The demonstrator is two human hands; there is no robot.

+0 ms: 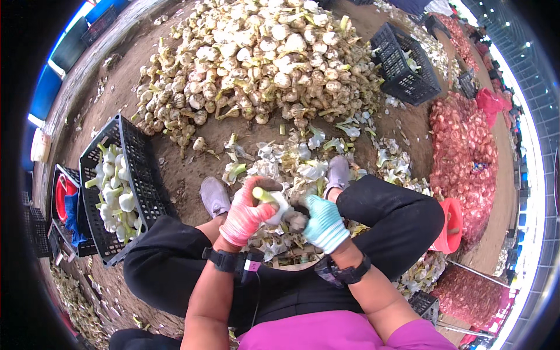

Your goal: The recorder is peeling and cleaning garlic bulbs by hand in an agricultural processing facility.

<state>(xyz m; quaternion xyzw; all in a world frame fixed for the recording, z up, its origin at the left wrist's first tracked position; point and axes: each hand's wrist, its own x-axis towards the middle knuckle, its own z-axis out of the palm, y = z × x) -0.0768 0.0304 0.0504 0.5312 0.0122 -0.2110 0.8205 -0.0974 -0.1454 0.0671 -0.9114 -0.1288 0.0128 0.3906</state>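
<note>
My left hand [247,214], in a pink glove, is closed around a garlic bulb [282,207]. The bulb is white, and its thick pale-green stem stub pokes up past my thumb. Close against the bulb's right side is my right hand [324,223], in a teal-and-white striped glove with curled fingers. Greyish, dirty-looking matter shows at those fingertips; what they grip is hidden. Both hands are over my lap, above a litter of garlic skins [303,160] between my shoes.
Ahead rises a large heap of untrimmed garlic [268,64]. At my left stands a black crate [143,166] of cleaned white bulbs. To the right are a red bucket [452,227], a full red mesh sack [464,163] and, farther off, another black crate [402,73].
</note>
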